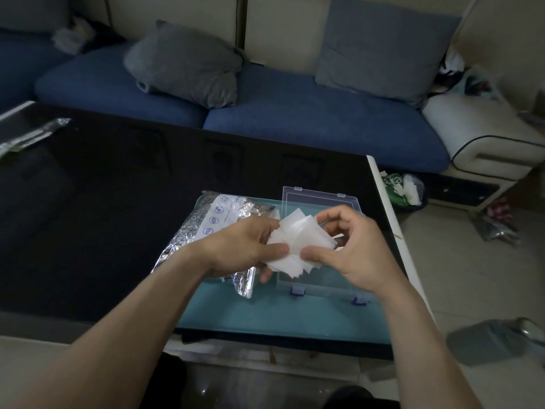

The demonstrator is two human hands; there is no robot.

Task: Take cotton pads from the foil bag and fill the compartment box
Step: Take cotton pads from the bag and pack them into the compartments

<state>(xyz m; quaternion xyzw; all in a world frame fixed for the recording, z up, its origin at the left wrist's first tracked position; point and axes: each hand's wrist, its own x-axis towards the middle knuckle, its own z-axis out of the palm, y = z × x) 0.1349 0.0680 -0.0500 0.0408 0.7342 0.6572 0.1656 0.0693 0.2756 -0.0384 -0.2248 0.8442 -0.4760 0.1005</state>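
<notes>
Head view, one entry per item.

- Cotton pads (298, 240): loose fanned stack, white squares, held up betw. both hands just above the box.
- Left hand (244, 246): thumb & fingers clamped on stack's left edge, prob. steadying it.
- Right hand (351, 246): thumb & curled fingers pinching right edge; looks like squaring up the stack or peeling some off before loading.
- Compartment box (321, 287): clear plastic, lid (312, 199) tipped up at back, blue clips at front; sits directly under the hands so pads can drop in. Fill level hidden by hands.
- Foil bag (203, 231): crumpled, lying just left of box, partly under left wrist.
- Teal mat (265, 317): under box & bag, on black table (103, 202).
</notes>
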